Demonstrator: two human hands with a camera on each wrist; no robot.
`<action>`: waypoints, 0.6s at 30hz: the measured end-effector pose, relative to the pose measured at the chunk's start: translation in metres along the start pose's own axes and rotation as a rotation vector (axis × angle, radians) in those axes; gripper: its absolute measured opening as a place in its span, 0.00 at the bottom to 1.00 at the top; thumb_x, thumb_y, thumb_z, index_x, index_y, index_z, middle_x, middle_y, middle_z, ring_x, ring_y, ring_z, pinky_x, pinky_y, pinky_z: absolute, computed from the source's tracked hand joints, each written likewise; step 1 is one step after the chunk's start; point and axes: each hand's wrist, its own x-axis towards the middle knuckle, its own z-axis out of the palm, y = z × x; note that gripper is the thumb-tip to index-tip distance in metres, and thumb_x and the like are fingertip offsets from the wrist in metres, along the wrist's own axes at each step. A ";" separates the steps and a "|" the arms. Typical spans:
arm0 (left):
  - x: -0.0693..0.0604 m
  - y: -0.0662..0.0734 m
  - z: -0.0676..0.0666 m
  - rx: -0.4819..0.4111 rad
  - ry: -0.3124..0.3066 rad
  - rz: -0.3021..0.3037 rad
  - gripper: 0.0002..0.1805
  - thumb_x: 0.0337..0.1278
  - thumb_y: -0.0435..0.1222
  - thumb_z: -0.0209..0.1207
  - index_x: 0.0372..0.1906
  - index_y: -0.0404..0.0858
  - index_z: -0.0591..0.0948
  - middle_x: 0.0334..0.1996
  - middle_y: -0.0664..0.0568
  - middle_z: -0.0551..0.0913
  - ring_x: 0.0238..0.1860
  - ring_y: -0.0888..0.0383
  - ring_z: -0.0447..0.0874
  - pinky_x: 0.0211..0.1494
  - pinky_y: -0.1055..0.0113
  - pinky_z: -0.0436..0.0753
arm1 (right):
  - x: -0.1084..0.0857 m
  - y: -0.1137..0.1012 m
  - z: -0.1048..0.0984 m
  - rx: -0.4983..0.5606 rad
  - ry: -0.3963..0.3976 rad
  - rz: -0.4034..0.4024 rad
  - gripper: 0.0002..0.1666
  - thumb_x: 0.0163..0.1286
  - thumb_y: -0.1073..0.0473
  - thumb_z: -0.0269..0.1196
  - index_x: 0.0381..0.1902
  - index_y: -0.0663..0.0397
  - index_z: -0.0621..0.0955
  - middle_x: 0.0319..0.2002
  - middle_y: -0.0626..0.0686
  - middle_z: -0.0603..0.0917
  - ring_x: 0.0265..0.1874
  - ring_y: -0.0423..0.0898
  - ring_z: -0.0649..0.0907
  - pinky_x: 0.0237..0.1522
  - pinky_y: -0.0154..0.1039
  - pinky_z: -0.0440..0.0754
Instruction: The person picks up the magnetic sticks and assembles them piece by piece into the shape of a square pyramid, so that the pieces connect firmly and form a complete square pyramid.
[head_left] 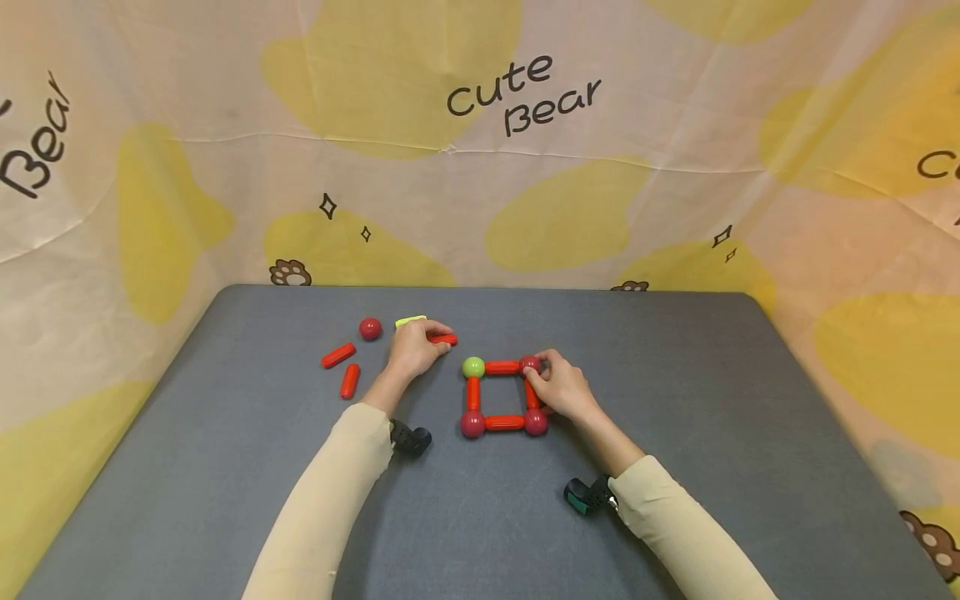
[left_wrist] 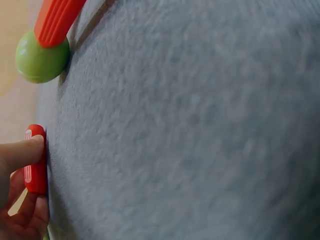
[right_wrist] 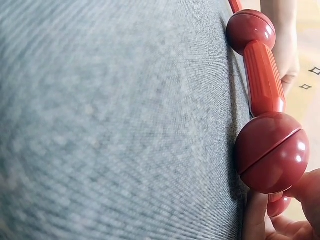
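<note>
We see the person's left arm reach forward over the grey tabletop (head_left: 660, 358), slanting inward, its cream sleeve (head_left: 330, 492) ending above the wrist. The left hand (head_left: 415, 348) is turned with its back toward us in the head view, thumb and fingers pinching a loose red rod (head_left: 444, 339); in the left wrist view we find the thumb laid along the rod's side and the fingers bent beneath one end. That rod is just beyond and left of a square frame (head_left: 504, 422) of red rods with balls at its corners: a green ball (head_left: 473, 367) at far left, dark red ones at the other three. The right arm angles in from the opposite side, and the right hand (head_left: 566, 390) grips the frame's far right ball (head_left: 529, 364) between thumb and forefinger, its other fingers lower, beside the right-hand rod (head_left: 532, 395). Left of the left hand we notice a separate red ball (head_left: 370, 328) and two red rods (head_left: 339, 355), while a yellow-green piece (head_left: 410, 320) shows partly behind it.
</note>
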 end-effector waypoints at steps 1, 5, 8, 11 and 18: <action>0.000 0.000 -0.001 0.008 -0.004 0.001 0.13 0.48 0.34 0.65 0.42 0.41 0.85 0.41 0.48 0.84 0.47 0.50 0.78 0.51 0.59 0.73 | 0.000 0.000 0.000 -0.001 0.000 -0.001 0.24 0.66 0.52 0.57 0.54 0.61 0.72 0.25 0.52 0.79 0.08 0.40 0.77 0.13 0.35 0.75; 0.001 0.000 -0.003 0.026 -0.022 0.013 0.12 0.48 0.35 0.64 0.42 0.42 0.85 0.40 0.49 0.84 0.45 0.52 0.79 0.50 0.58 0.74 | 0.000 0.000 0.000 0.000 0.000 -0.001 0.24 0.66 0.52 0.57 0.54 0.61 0.72 0.24 0.53 0.79 0.08 0.40 0.76 0.13 0.35 0.75; 0.000 0.000 -0.005 0.019 -0.026 0.025 0.12 0.49 0.35 0.64 0.42 0.42 0.85 0.39 0.49 0.85 0.43 0.53 0.79 0.49 0.59 0.74 | 0.000 0.000 0.000 0.005 -0.003 0.001 0.24 0.66 0.52 0.57 0.54 0.61 0.71 0.25 0.53 0.80 0.08 0.40 0.77 0.13 0.35 0.75; -0.001 0.001 -0.007 0.003 -0.014 0.036 0.12 0.48 0.35 0.65 0.41 0.42 0.85 0.38 0.50 0.84 0.42 0.53 0.80 0.47 0.60 0.75 | 0.000 0.000 0.000 0.006 -0.004 0.002 0.24 0.66 0.52 0.57 0.54 0.61 0.71 0.25 0.53 0.80 0.09 0.40 0.77 0.13 0.35 0.75; -0.008 0.006 -0.016 -0.023 -0.017 0.073 0.14 0.48 0.36 0.66 0.44 0.42 0.84 0.39 0.49 0.83 0.39 0.54 0.79 0.44 0.61 0.76 | 0.000 -0.001 0.000 0.001 -0.002 0.001 0.23 0.66 0.53 0.57 0.54 0.61 0.72 0.25 0.53 0.80 0.08 0.39 0.77 0.13 0.35 0.75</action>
